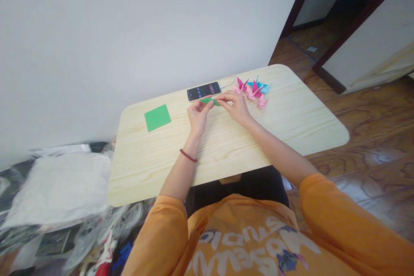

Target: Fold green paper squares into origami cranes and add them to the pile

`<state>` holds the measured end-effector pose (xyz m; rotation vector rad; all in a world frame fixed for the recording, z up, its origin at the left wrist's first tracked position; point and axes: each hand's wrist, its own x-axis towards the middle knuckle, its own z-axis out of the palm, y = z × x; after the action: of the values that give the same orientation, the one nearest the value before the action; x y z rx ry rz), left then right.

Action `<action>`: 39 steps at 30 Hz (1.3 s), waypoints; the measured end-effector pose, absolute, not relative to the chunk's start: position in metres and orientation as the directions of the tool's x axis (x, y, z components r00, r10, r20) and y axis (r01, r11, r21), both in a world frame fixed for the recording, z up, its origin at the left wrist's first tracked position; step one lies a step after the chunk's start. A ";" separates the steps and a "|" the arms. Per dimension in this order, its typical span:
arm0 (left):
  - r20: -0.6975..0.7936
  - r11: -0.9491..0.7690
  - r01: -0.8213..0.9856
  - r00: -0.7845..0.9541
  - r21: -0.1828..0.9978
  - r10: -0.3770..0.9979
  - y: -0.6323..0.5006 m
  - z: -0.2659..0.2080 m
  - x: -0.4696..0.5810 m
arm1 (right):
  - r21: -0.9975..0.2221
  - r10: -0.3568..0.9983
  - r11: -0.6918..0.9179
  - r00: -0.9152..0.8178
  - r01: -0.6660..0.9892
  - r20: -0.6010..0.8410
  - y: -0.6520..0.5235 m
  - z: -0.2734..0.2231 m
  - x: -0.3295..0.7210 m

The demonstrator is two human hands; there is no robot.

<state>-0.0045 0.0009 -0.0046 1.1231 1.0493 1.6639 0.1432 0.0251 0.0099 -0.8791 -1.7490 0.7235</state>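
Between my two hands, a small folded piece of green paper (209,101) is held just above the table, in front of the phone. My left hand (198,114) pinches its left part between thumb and fingers. At its right end, my right hand (236,105) grips it with the fingertips. The paper's exact folds are partly covered by my fingers. To the left lies a flat green square of origami paper (158,117). Several folded paper cranes, pink (262,102) and blue (265,88), stand in a cluster beyond my right hand.
A phone (203,91) with a lit screen and a cable lies at the back of the pale wooden table (155,164), near the white wall. Left of the table, bagged items and a white package (61,185) cover the floor. A doorway (330,13) opens at the right.
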 end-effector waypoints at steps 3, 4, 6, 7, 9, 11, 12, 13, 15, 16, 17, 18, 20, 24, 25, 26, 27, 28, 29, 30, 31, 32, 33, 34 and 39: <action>0.243 -0.290 -0.172 -0.249 0.942 0.938 0.001 -0.004 -0.004 | -0.793 0.827 0.560 -0.226 0.242 0.515 0.025 0.009 0.144; 0.242 -0.290 -0.169 -0.256 0.942 0.936 0.001 -0.003 -0.004 | -0.788 0.825 0.563 -0.226 0.249 0.518 0.025 0.009 0.144; 0.239 -0.291 -0.171 -0.270 0.941 0.933 0.001 -0.003 -0.004 | -0.776 0.818 0.574 -0.229 0.262 0.528 0.025 0.009 0.144; 0.238 -0.292 -0.174 -0.277 0.940 0.931 0.001 -0.002 -0.004 | -0.770 0.814 0.580 -0.230 0.266 0.533 0.026 0.009 0.145; 0.236 -0.293 -0.178 -0.285 0.939 0.929 0.000 -0.002 -0.003 | -0.759 0.807 0.590 -0.237 0.275 0.541 0.026 0.010 0.145; 0.234 -0.292 -0.178 -0.290 0.940 0.928 0.000 -0.001 -0.003 | -0.750 0.803 0.595 -0.245 0.287 0.543 0.026 0.010 0.146; 0.232 -0.291 -0.178 -0.291 0.940 0.928 0.000 -0.001 -0.003 | -0.746 0.801 0.599 -0.249 0.292 0.545 0.026 0.010 0.146; 0.228 -0.287 -0.179 -0.292 0.941 0.929 0.000 -0.001 -0.003 | -0.741 0.798 0.603 -0.252 0.295 0.548 0.026 0.010 0.146; 0.220 -0.280 -0.183 -0.292 0.942 0.931 0.000 -0.001 -0.003 | -0.736 0.793 0.609 -0.254 0.296 0.554 0.026 0.010 0.146; 0.217 -0.278 -0.187 -0.293 0.942 0.931 0.000 -0.002 -0.003 | -0.736 0.793 0.609 -0.253 0.297 0.554 0.026 0.010 0.145; 0.215 -0.277 -0.191 -0.292 0.942 0.932 0.000 -0.002 -0.003 | -0.738 0.795 0.606 -0.251 0.298 0.552 0.025 0.010 0.145; 0.215 -0.277 -0.195 -0.291 0.941 0.932 0.000 -0.002 -0.003 | -0.741 0.799 0.602 -0.250 0.299 0.548 0.025 0.011 0.145; 0.216 -0.279 -0.204 -0.284 0.938 0.934 0.000 -0.003 -0.004 | -0.749 0.805 0.592 -0.245 0.297 0.540 0.025 0.011 0.145; 0.205 -0.275 -0.220 -0.294 0.936 0.933 0.002 -0.003 -0.005 | -0.787 0.827 0.561 -0.228 0.257 0.515 0.027 0.010 0.145; 0.200 -0.274 -0.225 -0.303 0.935 0.932 0.002 -0.003 -0.005 | -0.801 0.835 0.548 -0.218 0.239 0.506 0.028 0.010 0.145; 0.197 -0.274 -0.230 -0.310 0.934 0.930 0.002 -0.003 -0.005 | -0.815 0.843 0.535 -0.205 0.221 0.498 0.028 0.010 0.145; 0.195 -0.274 -0.234 -0.314 0.933 0.929 0.003 -0.003 -0.005 | -0.827 0.850 0.524 -0.194 0.205 0.490 0.029 0.009 0.145; 0.195 -0.275 -0.235 -0.315 0.932 0.929 0.003 -0.003 -0.005 | -0.836 0.856 0.514 -0.185 0.194 0.483 0.030 0.009 0.145; 0.196 -0.275 -0.232 -0.313 0.933 0.929 0.003 -0.003 -0.006 | -0.841 0.860 0.506 -0.179 0.191 0.477 0.030 0.009 0.145; 0.199 -0.275 -0.227 -0.310 0.934 0.930 0.002 -0.002 -0.006 | -0.843 0.864 0.500 -0.177 0.196 0.472 0.030 0.009 0.145; 0.202 -0.276 -0.218 -0.307 0.936 0.930 0.002 -0.002 -0.006 | -0.843 0.866 0.497 -0.179 0.205 0.467 0.029 0.010 0.145; 0.207 -0.276 -0.206 -0.303 0.939 0.930 0.002 -0.001 -0.007 | -0.842 0.867 0.495 -0.183 0.217 0.463 0.029 0.010 0.145; 0.214 -0.277 -0.192 -0.296 0.941 0.931 0.001 0.000 -0.007 | -0.839 0.868 0.494 -0.187 0.228 0.460 0.028 0.011 0.145; 0.225 -0.282 -0.176 -0.289 0.943 0.931 0.001 0.001 -0.007 | -0.836 0.868 0.494 -0.190 0.237 0.459 0.028 0.012 0.146; 0.288 -0.319 -0.088 -0.258 0.944 0.922 -0.002 0.007 -0.009 | -0.826 0.861 0.506 -0.210 0.250 0.464 0.027 0.013 0.146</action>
<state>-0.0087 -0.0020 0.0065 1.2088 1.1228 1.6822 0.1464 0.0270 0.0132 -0.9438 -1.7306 0.7502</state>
